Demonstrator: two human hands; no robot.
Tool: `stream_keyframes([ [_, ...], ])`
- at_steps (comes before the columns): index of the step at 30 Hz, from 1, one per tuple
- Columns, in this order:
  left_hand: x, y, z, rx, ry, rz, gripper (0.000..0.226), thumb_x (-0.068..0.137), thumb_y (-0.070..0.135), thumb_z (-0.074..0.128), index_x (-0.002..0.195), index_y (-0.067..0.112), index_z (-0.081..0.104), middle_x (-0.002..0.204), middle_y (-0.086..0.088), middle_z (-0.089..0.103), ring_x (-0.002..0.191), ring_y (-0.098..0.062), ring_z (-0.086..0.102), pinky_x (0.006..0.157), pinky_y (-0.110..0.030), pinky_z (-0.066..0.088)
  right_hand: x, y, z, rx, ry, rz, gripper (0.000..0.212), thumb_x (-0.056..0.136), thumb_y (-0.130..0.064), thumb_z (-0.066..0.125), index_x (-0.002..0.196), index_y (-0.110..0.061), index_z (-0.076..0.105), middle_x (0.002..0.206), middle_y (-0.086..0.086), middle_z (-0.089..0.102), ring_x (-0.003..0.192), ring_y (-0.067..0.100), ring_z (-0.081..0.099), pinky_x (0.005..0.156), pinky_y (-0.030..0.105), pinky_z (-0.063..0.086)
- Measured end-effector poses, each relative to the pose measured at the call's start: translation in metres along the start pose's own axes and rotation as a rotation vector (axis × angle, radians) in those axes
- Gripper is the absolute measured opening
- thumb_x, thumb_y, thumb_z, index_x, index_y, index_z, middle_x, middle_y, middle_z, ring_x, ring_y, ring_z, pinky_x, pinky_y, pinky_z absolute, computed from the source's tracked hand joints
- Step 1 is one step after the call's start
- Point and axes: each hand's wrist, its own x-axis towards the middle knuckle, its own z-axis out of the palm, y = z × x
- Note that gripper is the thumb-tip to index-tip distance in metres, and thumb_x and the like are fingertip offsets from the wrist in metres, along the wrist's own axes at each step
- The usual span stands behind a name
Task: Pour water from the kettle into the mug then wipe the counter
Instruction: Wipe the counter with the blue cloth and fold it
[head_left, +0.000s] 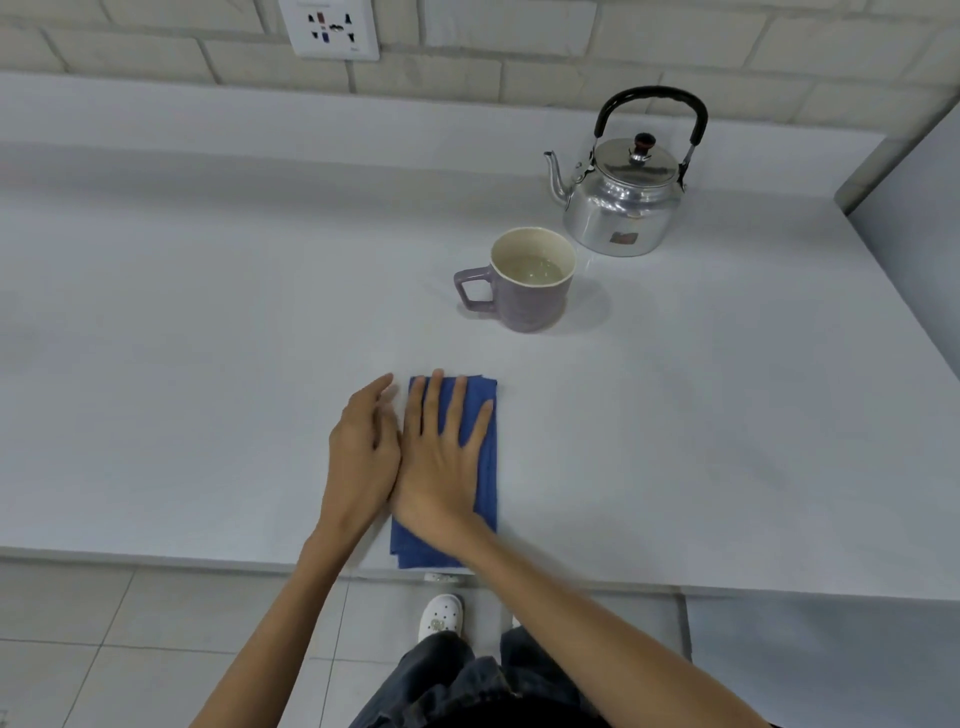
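A folded blue cloth (485, 467) lies near the front edge of the white counter (208, 338). My right hand (441, 457) rests flat on the cloth with its fingers spread. My left hand (363, 457) lies beside it on the counter, fingers together, touching the cloth's left edge. A purple mug (524, 283) with water in it stands further back, handle to the left. Behind it to the right stands a shiny metal kettle (623, 202), upright with its lid on and black handle raised, spout pointing left.
A wall socket (332, 26) sits in the brick wall behind the counter. A grey panel (914, 208) rises at the counter's right end. Below the front edge are floor tiles and my white shoe (440, 618).
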Motion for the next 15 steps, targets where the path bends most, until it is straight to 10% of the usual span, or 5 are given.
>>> stream_keyframes([
  [6, -0.04, 0.005, -0.017, 0.083, -0.092, -0.223, 0.046, 0.09, 0.021, 0.058, 0.133, 0.011, 0.043, 0.122, -0.009, 0.055, 0.095, -0.023, 0.056, 0.081, -0.032, 0.043, 0.049, 0.036, -0.055, 0.158, -0.069, -0.138, 0.042, 0.103, -0.031, 0.03, 0.14, -0.011, 0.035, 0.136, 0.008, 0.048, 0.128, 0.03, 0.034, 0.101, 0.047, 0.028],
  [11, -0.061, 0.018, -0.007, 0.171, -0.318, -0.349, 0.068, 0.083, 0.024, 0.068, 0.138, 0.008, 0.03, 0.121, -0.01, 0.049, 0.102, -0.025, 0.055, 0.078, -0.024, 0.043, 0.082, 0.057, -0.079, 0.171, -0.352, -0.25, 0.036, 0.095, -0.031, 0.055, 0.126, -0.013, 0.05, 0.121, 0.007, 0.053, 0.116, 0.023, 0.042, 0.097, 0.042, 0.028],
  [15, -0.05, 0.016, -0.015, 0.183, -0.401, -0.418, 0.021, 0.084, 0.021, 0.067, 0.095, 0.011, 0.052, 0.081, -0.001, 0.058, 0.066, -0.008, 0.053, 0.049, -0.012, 0.037, 0.093, 0.058, -0.081, 0.217, -0.439, -0.272, 0.024, 0.092, -0.027, 0.061, 0.109, -0.009, 0.06, 0.099, 0.001, 0.06, 0.093, 0.018, 0.051, 0.089, 0.039, 0.032],
])
